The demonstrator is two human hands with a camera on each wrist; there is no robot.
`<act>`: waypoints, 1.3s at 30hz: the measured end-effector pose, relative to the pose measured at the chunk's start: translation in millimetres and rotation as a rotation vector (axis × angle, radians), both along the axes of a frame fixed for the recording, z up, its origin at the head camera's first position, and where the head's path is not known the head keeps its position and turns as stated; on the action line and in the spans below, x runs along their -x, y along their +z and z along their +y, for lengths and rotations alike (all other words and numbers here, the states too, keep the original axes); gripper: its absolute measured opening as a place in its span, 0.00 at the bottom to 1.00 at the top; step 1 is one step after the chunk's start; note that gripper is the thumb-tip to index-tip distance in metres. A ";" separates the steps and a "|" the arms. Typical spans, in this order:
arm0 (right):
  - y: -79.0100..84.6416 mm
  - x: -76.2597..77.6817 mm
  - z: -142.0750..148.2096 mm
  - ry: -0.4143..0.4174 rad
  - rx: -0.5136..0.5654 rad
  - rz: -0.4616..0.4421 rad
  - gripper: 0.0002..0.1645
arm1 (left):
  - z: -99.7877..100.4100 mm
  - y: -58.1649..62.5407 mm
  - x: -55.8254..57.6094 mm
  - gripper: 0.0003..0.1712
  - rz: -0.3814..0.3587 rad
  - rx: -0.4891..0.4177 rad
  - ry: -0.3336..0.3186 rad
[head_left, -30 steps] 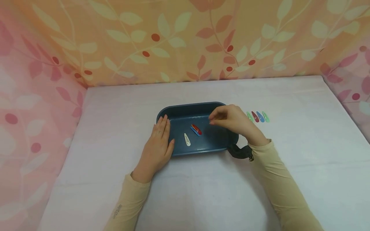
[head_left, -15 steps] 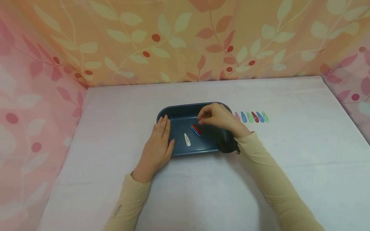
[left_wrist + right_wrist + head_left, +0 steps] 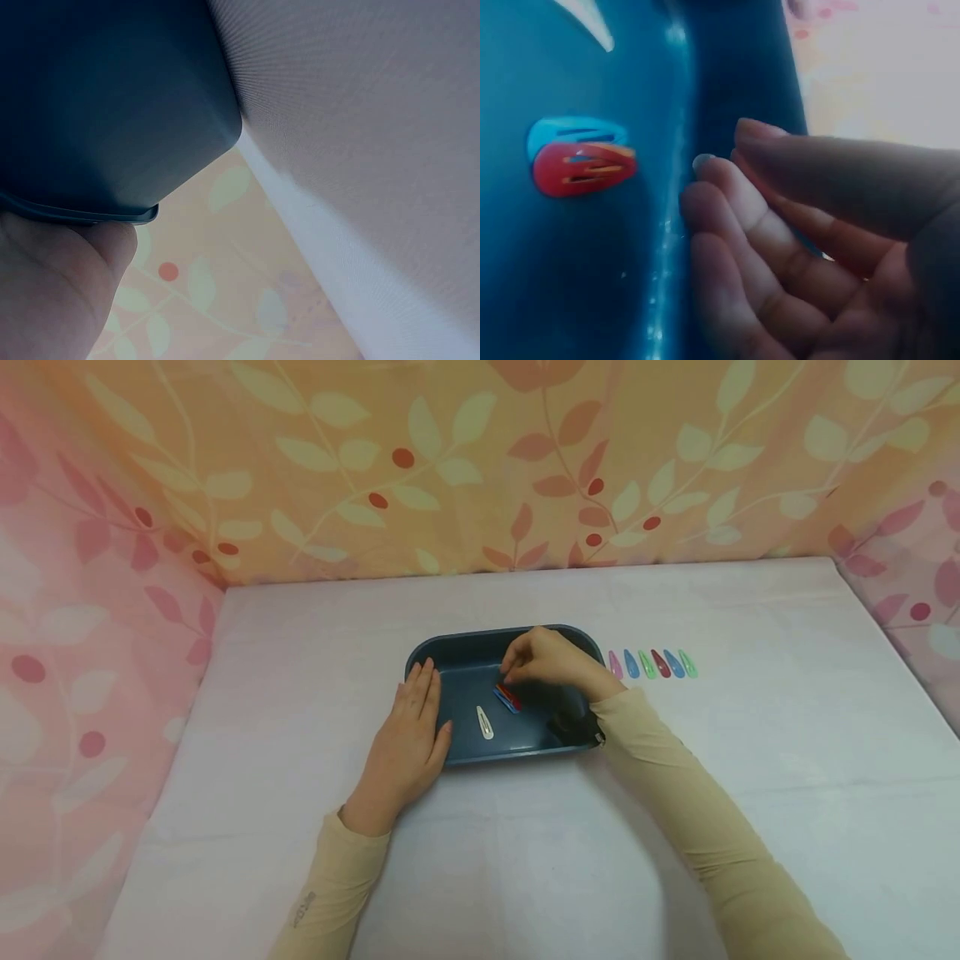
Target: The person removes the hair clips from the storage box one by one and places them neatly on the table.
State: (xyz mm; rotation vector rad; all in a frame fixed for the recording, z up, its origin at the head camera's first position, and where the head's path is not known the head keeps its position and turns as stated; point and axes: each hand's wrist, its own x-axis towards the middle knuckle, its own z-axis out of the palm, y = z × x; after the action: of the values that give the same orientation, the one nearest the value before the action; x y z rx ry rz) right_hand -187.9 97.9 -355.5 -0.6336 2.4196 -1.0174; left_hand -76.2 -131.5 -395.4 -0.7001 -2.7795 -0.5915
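Note:
A dark blue tray holds a few snap hair clips. A red clip overlaps a blue clip, with an orange-yellow edge showing between them. Apart from these lies a white clip. The left hand rests with straight fingers along the tray's left rim; in the left wrist view that hand touches the rim from outside. Over the tray, the right hand has its fingertips close to the red and blue clips, fingers loosely bent. In the right wrist view its thumb and fingers stand apart, holding nothing.
To the right of the tray, a row of several clips lies on the white tablecloth: a pink clip nearest the tray, then blue, green, red, blue and green. A floral curtain hangs behind the table.
The right hand has moved left over the tray to the red and blue clips, uncovering the pink and blue clips in the row. The left hand has stayed put.

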 end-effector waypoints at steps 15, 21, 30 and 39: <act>-13.9 1.4 -7.2 -0.011 -0.226 -0.003 0.07 | 0.6 0.4 -0.3 0.35 0.004 -0.004 -0.002; -16.9 2.3 -8.1 0.004 -0.261 0.013 0.09 | 0.5 -0.2 -0.4 0.35 0.002 0.001 -0.001; -16.3 0.5 -8.0 -0.010 -0.290 -0.014 0.06 | -0.1 -2.6 0.3 0.35 0.012 0.002 -0.003; -13.7 -0.3 -6.0 -0.028 -0.251 -0.082 0.03 | 0.0 -1.2 -0.3 0.35 0.009 0.003 -0.007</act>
State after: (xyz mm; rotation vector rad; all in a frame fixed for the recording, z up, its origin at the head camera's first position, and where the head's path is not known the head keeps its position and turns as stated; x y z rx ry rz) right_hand -187.6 91.8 -369.2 -0.4635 2.4366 -0.7179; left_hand -75.8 -131.5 -396.6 -0.7123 -2.7710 -0.5839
